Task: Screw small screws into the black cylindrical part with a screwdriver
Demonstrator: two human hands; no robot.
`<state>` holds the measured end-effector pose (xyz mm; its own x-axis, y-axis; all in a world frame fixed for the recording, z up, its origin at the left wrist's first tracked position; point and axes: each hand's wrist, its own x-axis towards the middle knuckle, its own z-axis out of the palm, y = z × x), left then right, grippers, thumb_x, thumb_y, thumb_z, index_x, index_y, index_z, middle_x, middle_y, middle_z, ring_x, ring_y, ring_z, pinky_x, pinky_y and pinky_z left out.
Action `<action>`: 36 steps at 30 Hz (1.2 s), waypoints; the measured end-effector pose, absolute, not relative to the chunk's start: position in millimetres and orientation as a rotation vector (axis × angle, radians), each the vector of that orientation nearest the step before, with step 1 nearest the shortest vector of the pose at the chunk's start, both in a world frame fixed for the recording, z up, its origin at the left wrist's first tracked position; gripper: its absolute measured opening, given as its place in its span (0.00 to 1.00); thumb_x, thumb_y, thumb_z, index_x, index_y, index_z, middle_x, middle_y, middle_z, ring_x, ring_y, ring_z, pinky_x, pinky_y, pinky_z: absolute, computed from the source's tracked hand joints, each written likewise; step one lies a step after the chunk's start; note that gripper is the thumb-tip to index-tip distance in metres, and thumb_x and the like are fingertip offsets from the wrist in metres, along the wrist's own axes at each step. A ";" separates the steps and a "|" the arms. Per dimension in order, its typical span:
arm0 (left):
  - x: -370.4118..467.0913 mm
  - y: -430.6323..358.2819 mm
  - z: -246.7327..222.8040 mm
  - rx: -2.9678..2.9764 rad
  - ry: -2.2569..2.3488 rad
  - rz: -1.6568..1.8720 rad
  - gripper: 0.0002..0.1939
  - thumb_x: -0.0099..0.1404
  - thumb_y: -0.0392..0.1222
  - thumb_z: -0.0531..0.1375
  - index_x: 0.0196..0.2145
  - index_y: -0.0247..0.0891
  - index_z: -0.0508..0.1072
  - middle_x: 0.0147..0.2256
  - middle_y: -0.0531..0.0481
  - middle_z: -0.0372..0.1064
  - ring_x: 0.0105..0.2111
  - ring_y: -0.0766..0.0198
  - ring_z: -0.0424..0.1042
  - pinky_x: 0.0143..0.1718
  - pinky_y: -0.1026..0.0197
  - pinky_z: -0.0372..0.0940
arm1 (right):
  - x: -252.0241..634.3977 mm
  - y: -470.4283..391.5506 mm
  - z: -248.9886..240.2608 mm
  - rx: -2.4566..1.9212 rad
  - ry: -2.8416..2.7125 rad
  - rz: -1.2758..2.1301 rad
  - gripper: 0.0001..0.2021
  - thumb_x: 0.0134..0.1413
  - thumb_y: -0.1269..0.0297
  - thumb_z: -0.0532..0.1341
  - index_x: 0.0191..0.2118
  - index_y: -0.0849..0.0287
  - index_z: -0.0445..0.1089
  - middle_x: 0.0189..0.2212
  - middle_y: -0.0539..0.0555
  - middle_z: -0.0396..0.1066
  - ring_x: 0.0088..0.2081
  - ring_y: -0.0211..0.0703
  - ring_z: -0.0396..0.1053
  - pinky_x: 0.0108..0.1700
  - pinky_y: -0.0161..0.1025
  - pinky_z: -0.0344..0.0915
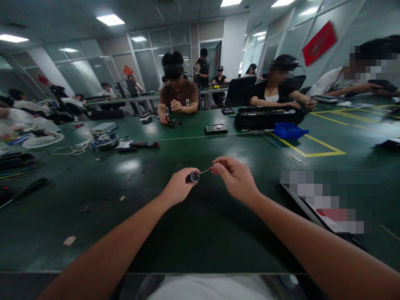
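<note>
My left hand [180, 185] is closed around a small black cylinder [194, 177], whose silver-rimmed round end faces me. What kind of part it is I cannot make out. In my right hand [236, 177] a thin screwdriver [205, 171] is pinched, with a bit of red showing at the fingertips. Its metal shaft points left, and the tip is at the cylinder's side; whether it touches is too small to tell. Both hands are above the green table [200, 233], close together. Most of the screwdriver's handle is hidden by my fingers.
Across the table a person [179, 93] handles a dark part. A circuard-bearing hard drive [216, 128] and a blue tray [290, 131] lie ahead. At left are a coiled cable [71, 149], a dark tool [143, 144] and a long screwdriver [26, 190]. A blurred-out sheet [325, 204] lies right.
</note>
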<state>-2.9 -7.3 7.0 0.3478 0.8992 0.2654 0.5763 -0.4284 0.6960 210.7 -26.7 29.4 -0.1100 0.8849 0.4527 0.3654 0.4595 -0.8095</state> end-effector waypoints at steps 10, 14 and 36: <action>-7.5 -5.3 5.5 2.173 1.279 0.942 0.20 0.62 0.36 0.66 0.52 0.42 0.74 0.50 0.49 0.74 0.52 0.57 0.71 0.57 0.53 0.62 | 210.6 -32.4 37.9 -1.205 -1.757 0.293 0.14 0.59 0.52 0.62 0.31 0.56 0.73 0.24 0.50 0.74 0.25 0.41 0.70 0.28 0.38 0.61; -8.8 -5.6 5.0 2.238 1.259 0.909 0.19 0.63 0.38 0.65 0.52 0.43 0.74 0.49 0.49 0.74 0.50 0.57 0.71 0.56 0.53 0.63 | 211.1 -31.6 38.4 -1.205 -1.805 0.246 0.13 0.60 0.53 0.62 0.30 0.57 0.71 0.22 0.49 0.72 0.24 0.40 0.67 0.28 0.38 0.60; -9.1 -6.8 5.7 2.321 1.321 0.798 0.17 0.66 0.42 0.64 0.53 0.47 0.73 0.50 0.51 0.74 0.50 0.54 0.71 0.60 0.44 0.56 | 211.6 -30.8 39.3 -1.222 -1.947 0.336 0.10 0.63 0.64 0.53 0.39 0.57 0.71 0.28 0.52 0.73 0.30 0.43 0.70 0.33 0.39 0.60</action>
<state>-9.1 -6.8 5.7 0.4062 0.8640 0.2975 0.6655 -0.5028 0.5517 211.6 -30.8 39.3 -0.2177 0.8477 0.4837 0.6363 0.4991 -0.5882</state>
